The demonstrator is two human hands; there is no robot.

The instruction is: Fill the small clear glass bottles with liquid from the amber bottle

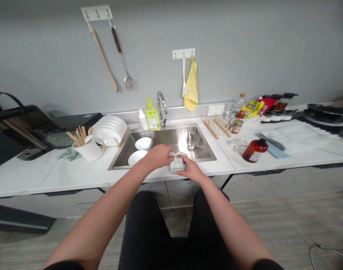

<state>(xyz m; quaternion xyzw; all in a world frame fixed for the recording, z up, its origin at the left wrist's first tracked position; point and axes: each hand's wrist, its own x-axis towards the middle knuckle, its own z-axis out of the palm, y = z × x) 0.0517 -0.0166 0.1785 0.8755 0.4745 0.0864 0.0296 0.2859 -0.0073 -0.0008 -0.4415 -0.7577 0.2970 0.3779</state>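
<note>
Over the front edge of the sink [213,152], a small clear square container [175,169] is between my hands. My right hand [192,170] grips the container from its right side, thumb and fingers around it. Closed above its left rim, my left hand [159,155] pinches something whitish that reaches into the container; its exact kind is too small and blurred to tell. Behind my hands, a round rim shows in part. Two white bowls [143,143] sit in the left part of the sink, one partly behind my left hand.
Behind the sink stand a faucet [161,103] and a green-yellow soap bottle [152,118]. White plates [109,131] and a utensil holder [88,150] are at left. To the right are a wooden rack [216,125], a brown bottle [255,150] and a seasoning basket [251,120].
</note>
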